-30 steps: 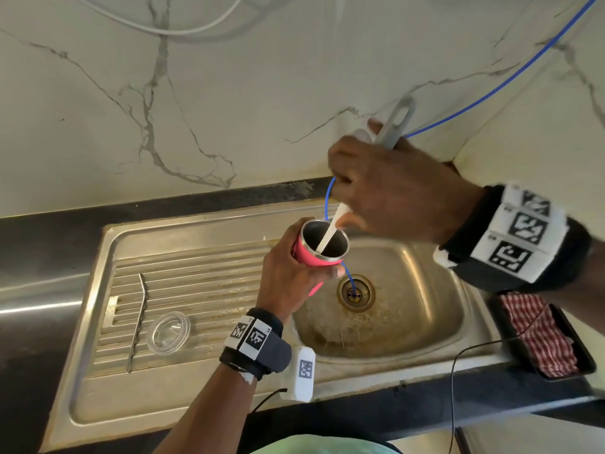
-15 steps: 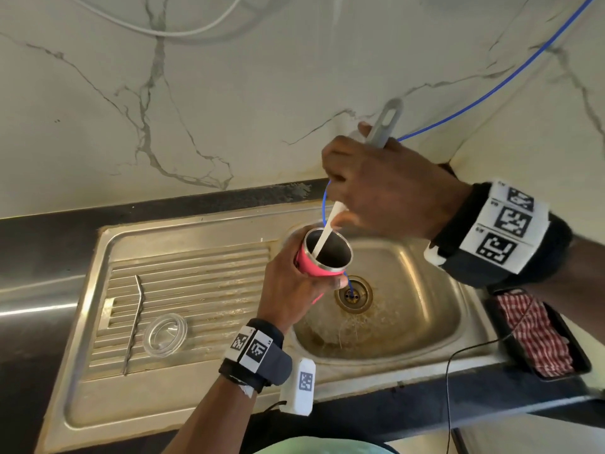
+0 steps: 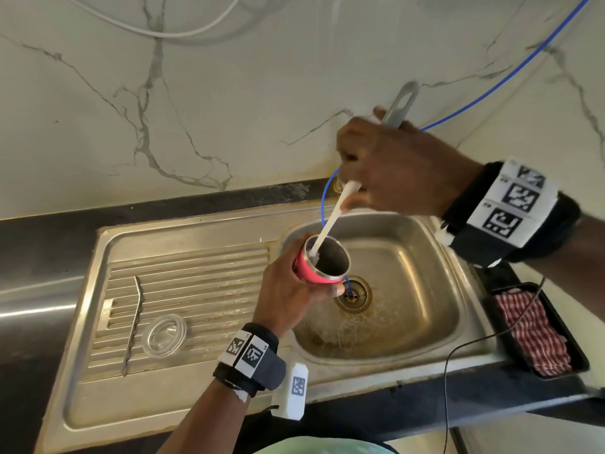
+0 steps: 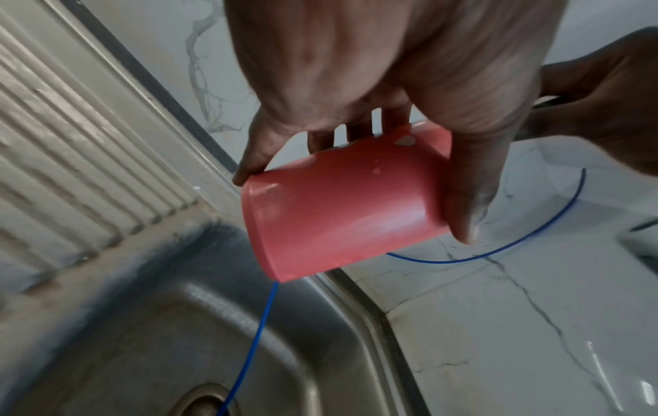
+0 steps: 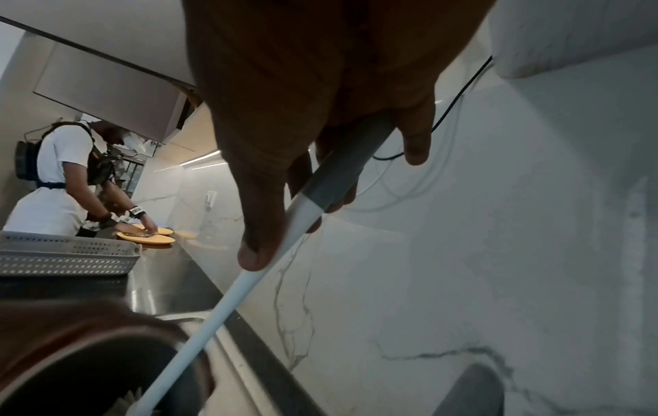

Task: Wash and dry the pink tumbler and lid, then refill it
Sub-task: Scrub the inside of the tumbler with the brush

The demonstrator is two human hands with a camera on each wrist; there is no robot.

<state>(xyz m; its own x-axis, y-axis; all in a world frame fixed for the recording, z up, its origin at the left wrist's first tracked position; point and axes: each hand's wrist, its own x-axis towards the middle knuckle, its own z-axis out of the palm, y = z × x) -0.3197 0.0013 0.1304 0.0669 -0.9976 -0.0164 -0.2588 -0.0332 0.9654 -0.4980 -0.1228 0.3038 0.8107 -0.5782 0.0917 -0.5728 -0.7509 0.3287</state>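
Note:
My left hand [image 3: 291, 290] grips the pink tumbler [image 3: 311, 271] over the left edge of the sink basin [image 3: 409, 290], tilted with its steel mouth toward the right. In the left wrist view the fingers [image 4: 470, 197] wrap the pink tumbler [image 4: 342, 205]. My right hand [image 3: 393, 168] holds a bottle brush by its grey and white handle [image 3: 334, 217], whose brush end sits inside the tumbler. The right wrist view shows the white handle [image 5: 228, 304] running down into the tumbler's mouth [image 5: 89, 380]. The clear lid [image 3: 164, 335] lies on the drainboard [image 3: 196, 290].
A bent metal straw [image 3: 134, 322] lies left of the lid. A thin blue tube [image 3: 491, 86] runs from the upper right into the drain [image 3: 353, 294]. A black tray with a red checked cloth [image 3: 533, 335] sits right of the sink. Another person [image 5: 60, 180] works at the far counter.
Both hands have drifted slightly left and down over the basin. The brush handle has shifted inside the tumbler, now leaning against its left rim.

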